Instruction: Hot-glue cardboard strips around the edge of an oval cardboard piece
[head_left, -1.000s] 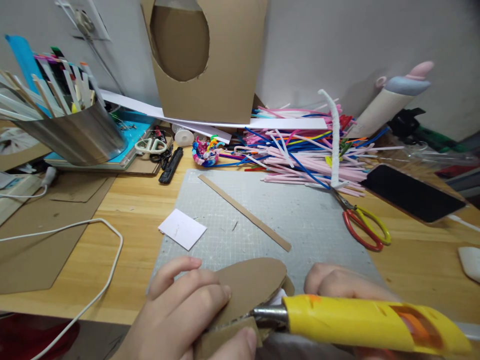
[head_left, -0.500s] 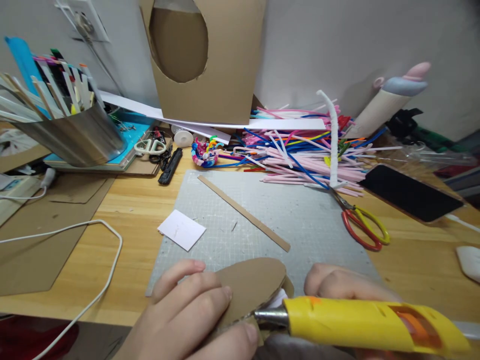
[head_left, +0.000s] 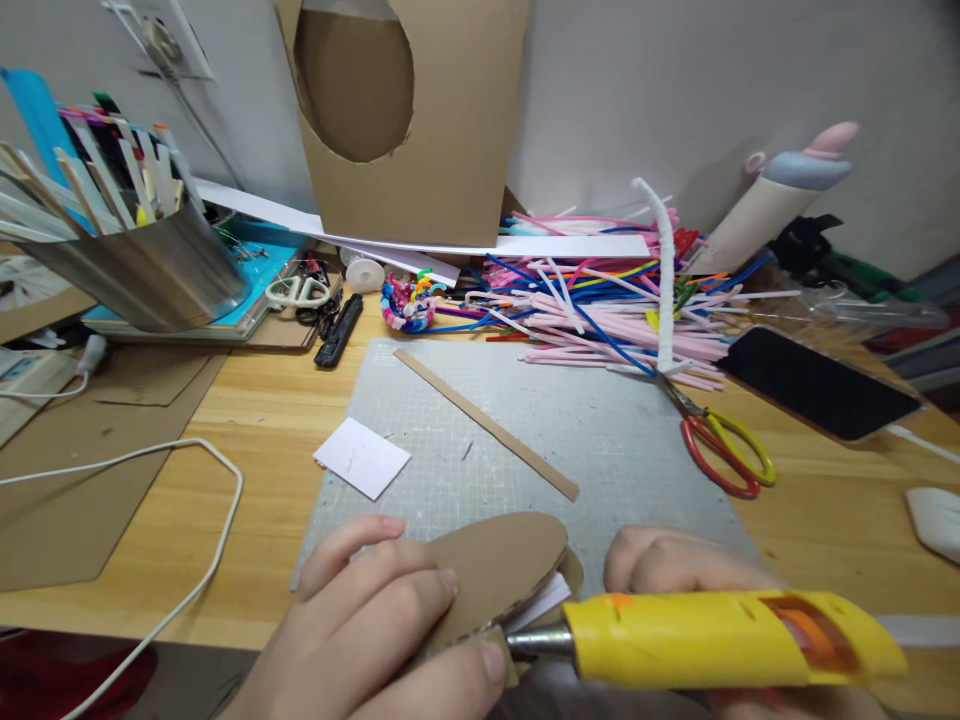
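Left hand [head_left: 367, 625] holds layered cardboard [head_left: 502, 565], right hand [head_left: 686, 565] yellow glue gun [head_left: 690, 640]

Between the left hand [head_left: 367, 630] and the right hand [head_left: 690, 565], the cardboard oval [head_left: 499, 570] and the yellow glue gun [head_left: 697, 640] block a sideways pass, the gun's metal tip just beside the left thumb. Beyond them the grey cutting mat [head_left: 622, 440] offers a low, open lane, crossed by a thin cardboard strip [head_left: 487, 425]; a white card [head_left: 364, 458] lies near its left edge. Farther back, heaped pipe cleaners [head_left: 615, 325] and an upright cardboard panel [head_left: 457, 150] bar the way. Scissors [head_left: 694, 450] obstruct the right edge; leftward, a white cable [head_left: 225, 520] loops across the desk [head_left: 277, 430].
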